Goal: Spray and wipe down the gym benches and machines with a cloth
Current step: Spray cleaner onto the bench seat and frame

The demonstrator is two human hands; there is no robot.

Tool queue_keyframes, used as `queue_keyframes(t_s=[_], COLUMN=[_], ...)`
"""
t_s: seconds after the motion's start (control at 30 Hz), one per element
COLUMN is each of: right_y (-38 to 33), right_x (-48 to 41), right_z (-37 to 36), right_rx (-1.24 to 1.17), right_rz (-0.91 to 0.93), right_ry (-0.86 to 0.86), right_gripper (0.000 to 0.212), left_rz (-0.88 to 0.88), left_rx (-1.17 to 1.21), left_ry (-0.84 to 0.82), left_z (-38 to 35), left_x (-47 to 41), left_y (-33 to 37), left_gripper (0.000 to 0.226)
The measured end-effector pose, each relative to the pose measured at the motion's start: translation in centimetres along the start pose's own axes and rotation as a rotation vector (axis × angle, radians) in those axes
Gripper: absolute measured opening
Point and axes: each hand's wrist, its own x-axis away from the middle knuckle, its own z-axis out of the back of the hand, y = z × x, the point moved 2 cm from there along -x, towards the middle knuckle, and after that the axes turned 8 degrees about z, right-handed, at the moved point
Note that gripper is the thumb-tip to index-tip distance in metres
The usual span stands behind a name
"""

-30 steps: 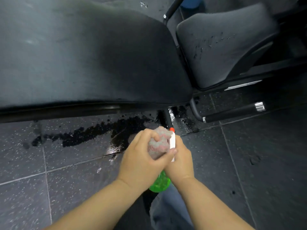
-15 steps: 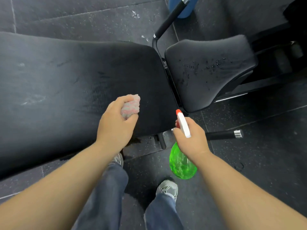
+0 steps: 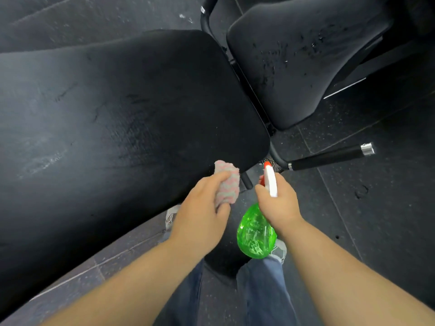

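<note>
A long black bench pad [image 3: 113, 118] fills the left and middle of the head view. A smaller black seat pad [image 3: 301, 57] lies at the upper right, dotted with spray droplets. My left hand [image 3: 200, 215] grips a bunched pink-and-grey cloth [image 3: 227, 184] at the near right corner of the long pad. Just to the right, my right hand [image 3: 279, 201] holds a green spray bottle [image 3: 256, 234] by its white trigger head with an orange nozzle, which points away from me toward the gap between the pads.
A black frame bar with a foam grip and silver cap [image 3: 329, 156] sticks out to the right below the seat. A curved black tube [image 3: 207, 17] rises at the top. Dark speckled rubber floor tiles [image 3: 376, 208] surround the bench. My jeans and grey shoes stand below.
The hands were pressed together low over the wet floor, then came apart over the bench. Now the cloth hand has drawn back to the pad's near corner, close to the bottle hand.
</note>
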Motion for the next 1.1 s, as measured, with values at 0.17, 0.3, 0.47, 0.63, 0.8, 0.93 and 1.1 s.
queue_keyframes(t_s=[0.17,0.3,0.47,0.63,0.8,0.93,1.1], right_y=[-0.8,-4.6,-10.2,-13.4,-13.2,-11.2,-11.5], right_x=[0.1,-2.6,-7.7,-11.8,-12.9,-11.6,-12.2], right_z=[1.2,3.4,4.2,2.8,1.7,2.0,2.3], right_rx=[-0.056,0.019,0.151,0.258,0.409,0.459,0.377], right_rz=[0.048,0.153,0.291,0.325,0.261,0.113,0.117], right_ry=[-0.044,-0.059,-0.111,-0.18,-0.308,-0.37,-0.268], right_gripper=[0.005,0.005,0.012,0.023,0.026,0.004,0.01], left_rz=[-0.093,-0.131,-0.073,-0.17,-0.127,-0.131,-0.124], left_rx=[-0.132,-0.167,-0.175,-0.377,-0.336,-0.341,-0.281], left_ry=[0.137,0.224,0.146,-0.159,-0.12,-0.137,-0.095], left_z=[1.0,3.3,5.3,4.7,4.8,4.8,4.8], left_x=[-2.6,-6.1,-10.8,-12.0,-12.4,-12.5,-12.7], left_y=[2.0,4.5,6.1,4.1,3.6,3.6,3.6], left_gripper=[0.047,0.041,0.035,0.038,0.042,0.042,0.038])
